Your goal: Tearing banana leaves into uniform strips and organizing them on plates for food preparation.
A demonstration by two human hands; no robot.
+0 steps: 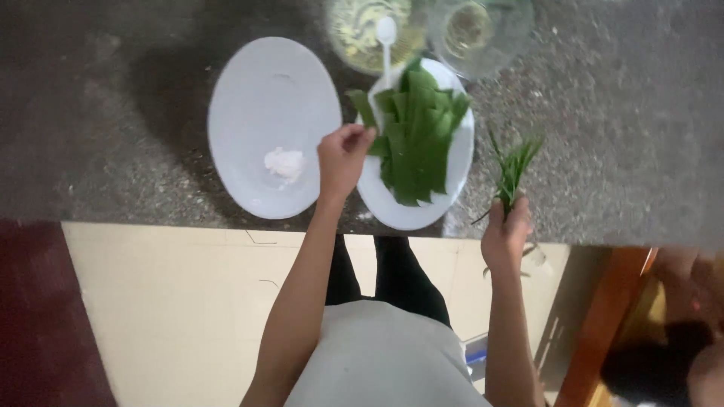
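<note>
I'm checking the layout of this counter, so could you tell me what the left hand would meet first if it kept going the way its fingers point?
Most likely the pile of green leaf strips on the right-hand white plate; the left hand already pinches at the pile's near edge.

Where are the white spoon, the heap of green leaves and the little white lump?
white spoon [385, 32], head view, on its bowl.
green leaves [416, 136], head view, middle of the heap.
white lump [284, 163], head view, its centre.

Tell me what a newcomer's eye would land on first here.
The pile of green leaves on the right plate stands out, with the left hand pinching a leaf at its edge. The right hand holds a bunch of thin green stalks over the dark counter. The left plate holds only a small white lump.
</note>
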